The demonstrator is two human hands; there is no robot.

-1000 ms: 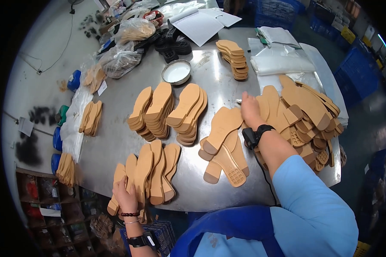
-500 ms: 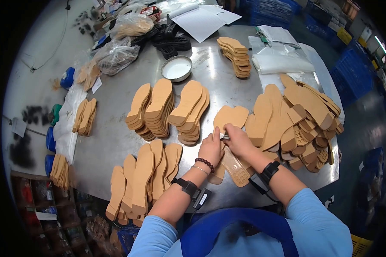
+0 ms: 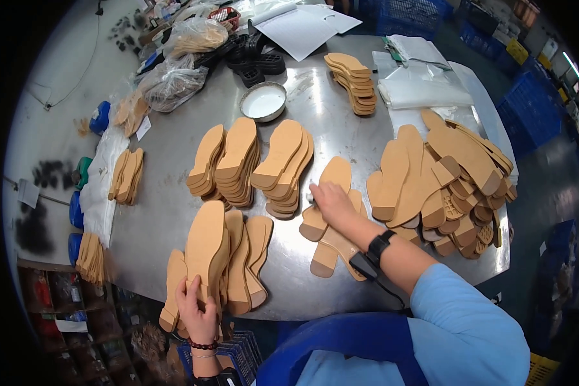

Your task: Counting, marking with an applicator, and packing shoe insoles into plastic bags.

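My left hand (image 3: 198,313) is at the lower left, with fingers and thumb on the heel end of a tan shoe sole (image 3: 206,241). That sole lies over a row of overlapping tan soles (image 3: 240,270). My right hand (image 3: 336,204) is closed above a few crossed soles in the middle of the table. Something small and pale shows at its fingertips, too hidden to name. Under and beside that hand are a sole with a darker heel (image 3: 313,224), another whose rounded end (image 3: 336,170) points away, and a sole with its heel toward me (image 3: 323,259).
Neat stacks of soles (image 3: 237,151) stand beyond my left hand, and a loose heap (image 3: 460,167) lies at the right. Farther back are a bowl of white stuff (image 3: 264,101), black soles (image 3: 257,64), another sole stack (image 3: 352,80), papers (image 3: 299,31) and plastic bags (image 3: 424,93).
My left hand has left the middle and gone to the lower-left row, where one sole has shifted away from me. My right hand has moved slightly left; the soles below it now lie apart.
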